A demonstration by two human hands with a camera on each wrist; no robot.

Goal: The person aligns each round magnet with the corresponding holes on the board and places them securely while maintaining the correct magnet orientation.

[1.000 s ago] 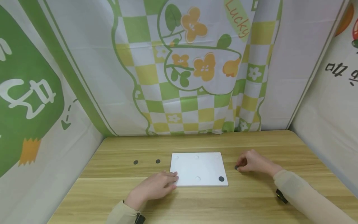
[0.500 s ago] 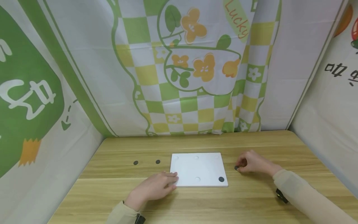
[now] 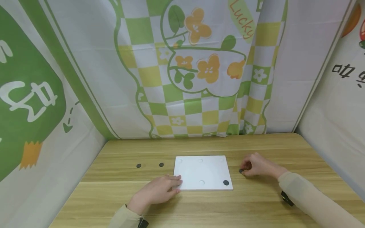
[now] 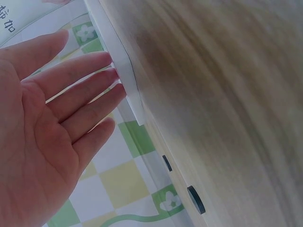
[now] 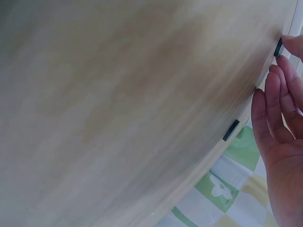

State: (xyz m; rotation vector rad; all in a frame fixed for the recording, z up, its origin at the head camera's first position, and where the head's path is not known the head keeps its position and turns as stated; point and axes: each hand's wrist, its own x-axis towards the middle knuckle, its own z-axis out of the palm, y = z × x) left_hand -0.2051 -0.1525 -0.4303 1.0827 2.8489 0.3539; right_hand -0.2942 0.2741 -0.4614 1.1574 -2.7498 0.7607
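A thin white board [image 3: 203, 171] with shallow round recesses lies flat on the table; a black disc [image 3: 226, 182] sits in its near right corner. My left hand [image 3: 159, 189] rests at the board's near left corner, its straight fingertips touching the edge, as the left wrist view of the board [image 4: 124, 66] also shows. To the right of the board, my right hand [image 3: 260, 166] pinches another black disc [image 3: 241, 171] between thumb and index finger, at table level. In the right wrist view, that disc [image 5: 278, 48] stands between the fingertips.
Two black discs [image 3: 161, 164] lie on the wooden table [image 3: 205, 209] left of the board. A further disc [image 5: 231, 130] lies beyond my right hand, hidden from the head view. Printed cloth [image 3: 194, 117] hangs behind the table, with cloth walls at both sides.
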